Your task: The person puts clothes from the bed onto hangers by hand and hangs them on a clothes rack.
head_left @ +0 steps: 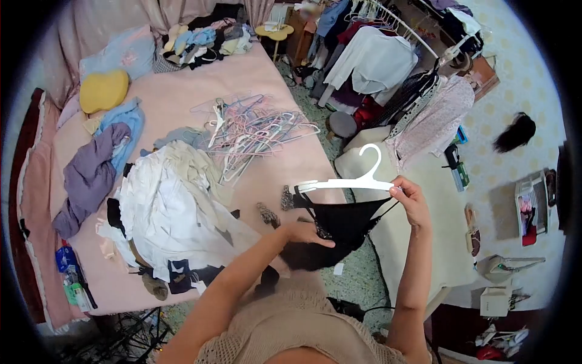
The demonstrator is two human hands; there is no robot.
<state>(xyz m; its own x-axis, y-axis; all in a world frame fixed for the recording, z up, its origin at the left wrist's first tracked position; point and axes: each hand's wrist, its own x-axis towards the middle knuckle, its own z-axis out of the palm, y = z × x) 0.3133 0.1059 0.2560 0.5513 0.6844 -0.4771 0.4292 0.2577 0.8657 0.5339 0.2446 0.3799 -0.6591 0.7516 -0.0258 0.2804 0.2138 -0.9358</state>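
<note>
A white plastic hanger (348, 183) is held up in front of me with its hook upward. My right hand (412, 200) pinches the hanger's right end. From the hanger hangs a black strappy top (348, 221), one thin strap near each end. My left hand (308, 233) grips the top's left side; its fingers are partly hidden by the dark fabric. The lower part of the top droops beside the bed edge.
On the pink bed (254, 76) lie a heap of white clothes (173, 200), tangled hangers (260, 130), a purple garment (97, 164) and a yellow cushion (103, 91). A loaded clothes rack (403, 27) stands behind a cream bench (418, 242) on the right.
</note>
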